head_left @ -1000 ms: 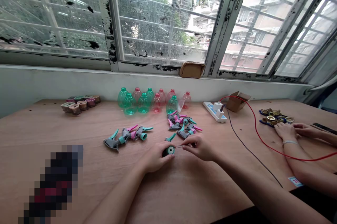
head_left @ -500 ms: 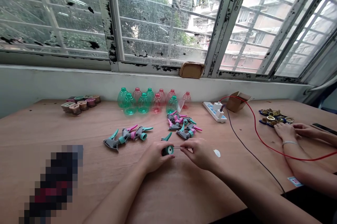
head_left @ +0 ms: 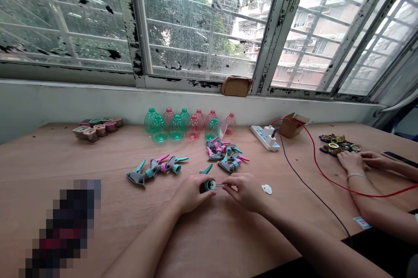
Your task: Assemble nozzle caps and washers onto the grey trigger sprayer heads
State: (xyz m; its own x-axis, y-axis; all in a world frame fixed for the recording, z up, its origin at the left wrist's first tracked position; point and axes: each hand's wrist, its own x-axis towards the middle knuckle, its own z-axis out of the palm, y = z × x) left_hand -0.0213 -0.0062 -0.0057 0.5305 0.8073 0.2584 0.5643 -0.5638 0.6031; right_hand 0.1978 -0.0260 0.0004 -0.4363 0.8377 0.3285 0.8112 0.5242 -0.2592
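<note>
My left hand (head_left: 191, 193) is closed around a grey and teal trigger spray head (head_left: 206, 183), its collar facing right with a white insert showing. A thin, straight rod-like piece (head_left: 222, 185) is pinched in the fingertips of my right hand (head_left: 246, 191). Its far end points at the collar; whether it goes inside I cannot tell. Just right of that hand lies a small white disc (head_left: 267, 189). Further trigger spray heads (head_left: 160, 168) in grey, teal and pink lie to the left. Another pile of spray heads (head_left: 227, 156) is behind my hands.
Green and red clear bottles (head_left: 176, 127) stand along the wall. Small tubs (head_left: 98, 130) sit at back left. A power strip (head_left: 266, 138), red cable (head_left: 315, 151) and cardboard box (head_left: 294, 126) are on the right. Another person's hands (head_left: 352, 162) are beside brass-coloured parts (head_left: 339, 144).
The view has shifted slightly. More of the white disc shows beside my right hand. Both hands keep nearly the same hold and place, with the collar turned a little.
</note>
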